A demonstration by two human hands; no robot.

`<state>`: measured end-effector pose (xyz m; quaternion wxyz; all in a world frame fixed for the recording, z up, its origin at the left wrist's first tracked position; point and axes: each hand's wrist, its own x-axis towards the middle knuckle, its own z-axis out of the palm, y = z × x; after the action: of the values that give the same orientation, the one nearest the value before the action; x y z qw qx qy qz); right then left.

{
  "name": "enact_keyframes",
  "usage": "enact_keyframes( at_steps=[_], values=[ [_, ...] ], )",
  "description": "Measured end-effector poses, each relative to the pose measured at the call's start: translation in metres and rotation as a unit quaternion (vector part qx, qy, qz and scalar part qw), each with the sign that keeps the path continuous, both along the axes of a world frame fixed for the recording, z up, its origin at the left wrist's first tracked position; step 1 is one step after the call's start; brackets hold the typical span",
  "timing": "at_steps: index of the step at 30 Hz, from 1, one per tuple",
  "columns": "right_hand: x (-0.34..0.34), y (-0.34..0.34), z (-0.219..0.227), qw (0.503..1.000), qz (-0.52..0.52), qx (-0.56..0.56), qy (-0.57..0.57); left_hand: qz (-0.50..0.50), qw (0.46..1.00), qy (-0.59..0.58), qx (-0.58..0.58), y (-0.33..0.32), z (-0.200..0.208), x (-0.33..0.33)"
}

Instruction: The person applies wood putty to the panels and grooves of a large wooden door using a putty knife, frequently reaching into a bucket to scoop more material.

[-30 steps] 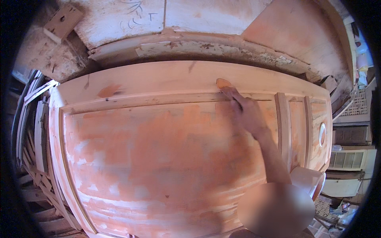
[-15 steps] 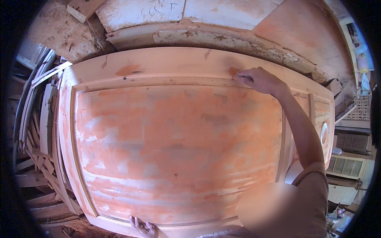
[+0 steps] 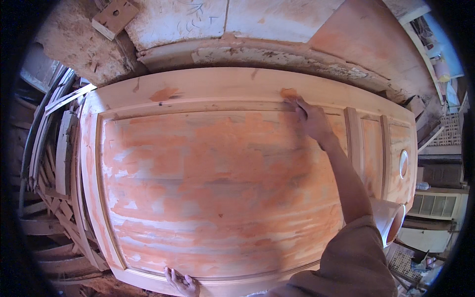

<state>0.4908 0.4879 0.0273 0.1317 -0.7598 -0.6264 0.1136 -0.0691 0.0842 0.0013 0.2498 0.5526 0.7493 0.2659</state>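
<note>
Your pale wooden framed panel with orange-brown filler-like smears (image 3: 217,168) lies in front of you, its long axis running from nine to three o'clock. Your right hand (image 3: 314,123) is at about half past one from the panel's middle, the forearm coming up to it from five o'clock. Its fingertips point toward eleven, and just beyond them, in that direction, is a small orange-brown patch (image 3: 288,92) on the smooth, pale upper rail (image 3: 217,81); that patch stretches roughly nine to three, and your right hand is much the nearer of the two. The fingers look bunched together, but shadow and blur cover the tips, so I cannot tell how far they are closed or whether they have hold of anything thin. Your left hand (image 3: 182,283) rests at seven o'clock on the panel's near edge, fingers loosely bent and a little apart, with nothing seen in their grasp. A second, wider orange-brown smear (image 3: 164,94) sits on the same rail at eleven o'clock from the panel's middle, well apart from either hand. Out at nine, beside the panel, stands a heap of loose timber strips (image 3: 63,153).
</note>
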Motion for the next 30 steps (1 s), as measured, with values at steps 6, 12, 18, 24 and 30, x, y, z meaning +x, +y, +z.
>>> enact_keyframes(
  at_steps=[6,12,18,24,30],
  values=[
    [0.019,0.042,0.042,0.992,0.095,-0.063,0.053,-0.023,0.999,0.047,-0.005,-0.015,-0.013,-0.016],
    [0.025,0.081,0.044,0.952,0.265,-0.152,-0.014,-0.006,0.999,0.032,-0.011,-0.008,-0.005,-0.008],
    [0.062,0.05,0.071,0.921,0.203,-0.289,-0.164,0.024,1.0,-0.006,-0.01,-0.011,-0.003,-0.008],
    [0.065,-0.062,0.092,0.926,-0.168,-0.13,0.313,-0.031,0.992,0.124,0.019,0.0,0.002,-0.005],
    [-0.009,-0.232,0.071,0.671,-0.306,0.011,0.676,-0.041,0.989,0.135,0.046,-0.002,0.003,-0.008]
  ],
)
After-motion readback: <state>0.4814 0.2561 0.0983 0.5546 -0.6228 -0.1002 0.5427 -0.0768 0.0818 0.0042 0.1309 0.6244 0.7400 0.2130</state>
